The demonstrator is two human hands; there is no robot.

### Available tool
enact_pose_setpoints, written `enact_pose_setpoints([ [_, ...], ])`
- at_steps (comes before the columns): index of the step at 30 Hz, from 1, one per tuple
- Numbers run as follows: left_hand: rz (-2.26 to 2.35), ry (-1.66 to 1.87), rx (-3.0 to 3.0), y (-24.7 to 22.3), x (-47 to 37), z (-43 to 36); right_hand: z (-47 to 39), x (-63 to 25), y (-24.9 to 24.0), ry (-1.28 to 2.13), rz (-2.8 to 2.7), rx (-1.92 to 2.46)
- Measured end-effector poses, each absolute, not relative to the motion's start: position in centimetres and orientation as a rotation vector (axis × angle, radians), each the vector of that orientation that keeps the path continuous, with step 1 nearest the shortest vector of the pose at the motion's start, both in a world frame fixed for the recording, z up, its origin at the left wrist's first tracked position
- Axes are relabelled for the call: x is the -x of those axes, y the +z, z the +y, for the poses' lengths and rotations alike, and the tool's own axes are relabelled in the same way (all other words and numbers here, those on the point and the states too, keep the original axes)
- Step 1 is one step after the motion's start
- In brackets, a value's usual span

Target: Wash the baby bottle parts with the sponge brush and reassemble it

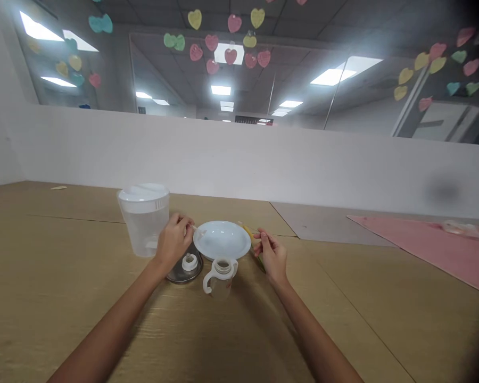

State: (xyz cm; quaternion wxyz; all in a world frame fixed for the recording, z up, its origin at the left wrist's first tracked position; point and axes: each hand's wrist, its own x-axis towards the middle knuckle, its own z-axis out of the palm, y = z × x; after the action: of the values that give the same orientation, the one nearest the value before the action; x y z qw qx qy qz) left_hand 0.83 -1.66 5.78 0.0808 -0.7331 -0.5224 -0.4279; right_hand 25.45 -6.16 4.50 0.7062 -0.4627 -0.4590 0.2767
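My left hand (174, 238) is closed in a pinch at the left rim of a white bowl (222, 240). A small whitish piece (200, 233) shows at its fingertips, too small to name. To the bowl's right, my right hand (273, 257) has thumb and fingers drawn together; what they hold, if anything, I cannot make out. In front of the bowl stands an uncapped clear baby bottle (222, 284) with white side handles. A white ring-shaped collar (189, 262) lies on a round metal tray (180, 276), partly hidden by my left hand.
Behind my left hand stands a translucent plastic pitcher (146, 221) with a lid, holding clear liquid. A yellow item (246, 231) and a green one (260, 261) lie between bowl and right hand. A pink sheet (435, 247) covers the right side. A white wall (239, 159) bounds the back.
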Motion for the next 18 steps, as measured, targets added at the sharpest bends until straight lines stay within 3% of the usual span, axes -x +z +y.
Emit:
enact_pose_setpoints([
  [8, -1.482, -1.777, 2.477, 3.7, -4.6, -0.1, -7.1, -23.8, 5.1, 0.374, -1.205, 1.044],
  [18, -1.501, -1.273, 2.562, 1.6, -5.0, -1.3, -7.7, -24.9, 2.4, -0.146, -1.759, 1.066],
])
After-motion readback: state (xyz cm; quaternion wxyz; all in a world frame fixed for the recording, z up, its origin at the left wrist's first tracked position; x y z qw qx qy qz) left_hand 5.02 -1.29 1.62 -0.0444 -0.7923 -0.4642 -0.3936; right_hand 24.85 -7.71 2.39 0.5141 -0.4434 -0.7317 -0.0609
